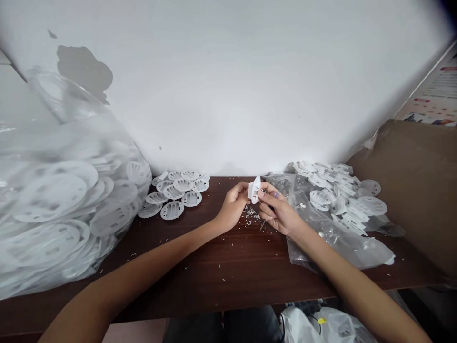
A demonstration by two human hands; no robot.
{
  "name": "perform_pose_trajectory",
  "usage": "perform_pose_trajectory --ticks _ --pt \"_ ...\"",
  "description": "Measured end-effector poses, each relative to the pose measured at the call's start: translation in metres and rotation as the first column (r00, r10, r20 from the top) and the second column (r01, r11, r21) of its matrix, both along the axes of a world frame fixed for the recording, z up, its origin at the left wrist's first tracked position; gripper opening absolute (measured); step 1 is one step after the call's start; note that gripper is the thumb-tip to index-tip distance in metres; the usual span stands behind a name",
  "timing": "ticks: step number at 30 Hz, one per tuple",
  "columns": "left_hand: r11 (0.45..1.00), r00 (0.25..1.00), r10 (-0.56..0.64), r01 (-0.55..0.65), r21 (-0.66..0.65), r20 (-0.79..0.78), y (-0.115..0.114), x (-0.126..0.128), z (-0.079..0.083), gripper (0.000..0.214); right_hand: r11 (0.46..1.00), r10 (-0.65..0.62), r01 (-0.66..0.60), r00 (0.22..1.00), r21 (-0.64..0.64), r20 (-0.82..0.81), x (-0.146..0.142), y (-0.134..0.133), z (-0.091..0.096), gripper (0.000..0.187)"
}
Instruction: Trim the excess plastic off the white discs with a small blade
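A white wall [228, 85] fills the upper half of the view, marked at upper left by a grey patch [84, 69]. Below it stretches a dark reddish-brown bench [200, 271]. A bulging clear plastic bag [53, 126] takes up the left side, packed with white slotted discs that show through it. A brown cardboard surface [417, 186] stands at the far right. Between it and the middle of the bench, a crumpled clear plastic sheet or bag [303, 245] lies spread out, with a loose pile of white pieces [339, 186] at its far end. Left of centre, just beside the bulging bag, a smaller group of slotted discs [173, 193] lies flat, some overlapping. Near the middle, a person's left hand [233, 207] and right hand [280, 209] come together, both with fingers clamped on one white slotted piece [254, 189], held up above the bench and tilted on edge between them. Smallest of all, tiny white scraps [252, 214] are heaped beneath the hands, with a few strays scattered nearer the person
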State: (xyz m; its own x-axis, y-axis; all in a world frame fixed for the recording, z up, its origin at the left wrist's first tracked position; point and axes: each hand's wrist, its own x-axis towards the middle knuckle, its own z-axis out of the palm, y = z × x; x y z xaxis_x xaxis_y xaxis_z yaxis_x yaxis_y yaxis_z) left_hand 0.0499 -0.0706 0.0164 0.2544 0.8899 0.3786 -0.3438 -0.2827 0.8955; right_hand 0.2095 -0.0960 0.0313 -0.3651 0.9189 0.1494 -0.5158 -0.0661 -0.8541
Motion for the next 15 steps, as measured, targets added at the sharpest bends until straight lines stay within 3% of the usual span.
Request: perform_pose_trajectory --ticks 9,15 --pt "0.978 0.975 0.153 -0.127 0.165 -0.159 -0.0086 -0.0052 0.0048 0.019 0.997 0.026 -0.029 0.999 -0.076 -0.039 -0.0055 -0.0016 -0.0034 0.021" --pt "0.986 0.987 0.092 -0.072 0.149 -0.133 -0.0095 -0.0062 0.0042 0.018 0.997 0.029 -0.033 0.998 -0.076 -0.059 -0.0074 -0.0017 -0.0048 0.021"
